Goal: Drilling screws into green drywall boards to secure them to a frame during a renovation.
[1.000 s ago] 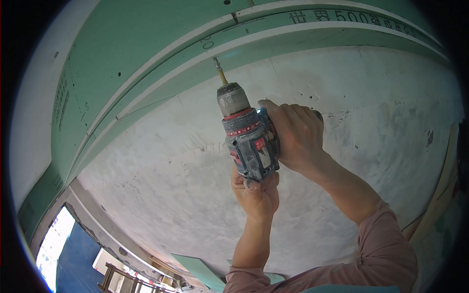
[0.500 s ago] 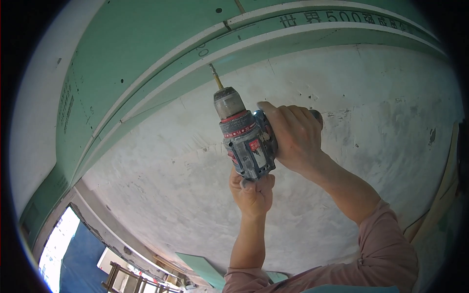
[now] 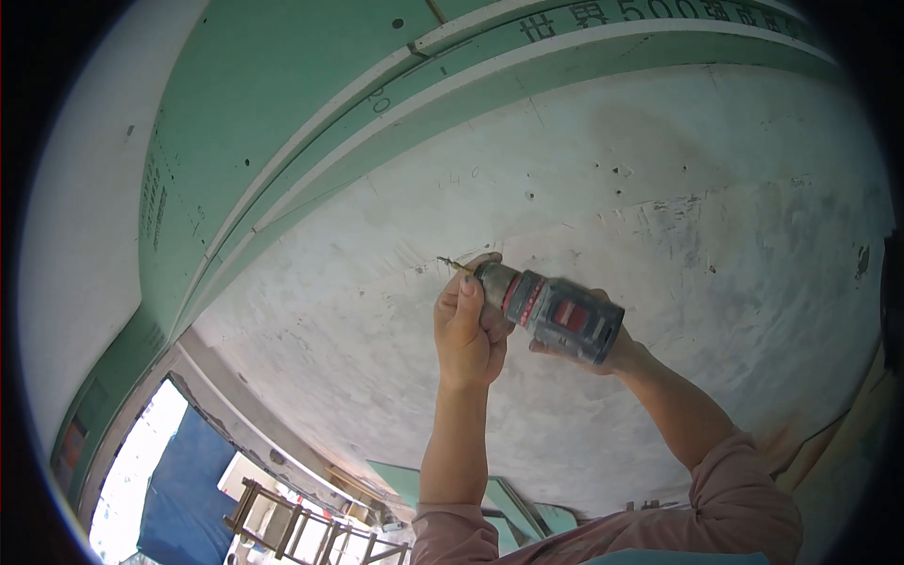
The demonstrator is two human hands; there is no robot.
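Note:
A dusty cordless drill (image 3: 574, 318) with a red band and a dark body lies across in front of me, chuck end to the left. My right hand (image 3: 617, 354) is wrapped round its grip, mostly hidden behind the drill body. At the front, my left hand (image 3: 461, 344) closes on the chuck, its thumb near the base of the bit. A thin driver bit (image 3: 450, 264) sticks out past the fingers, its tip pointing left and slightly up. Whether the left fingers also touch a screw cannot be made out.
Overhead runs a green plasterboard ceiling (image 3: 282, 104) with a curved, stepped pale edge (image 3: 377, 146). Behind the drill stands a rough grey plaster wall (image 3: 716, 264). Lower left are a window opening with a blue sheet (image 3: 188, 480), a wooden trestle (image 3: 282, 518) and green board pieces (image 3: 513, 513).
The drill has come down from the ceiling edge and swung from pointing up to pointing left. My left hand has moved from the drill's rear end to its chuck.

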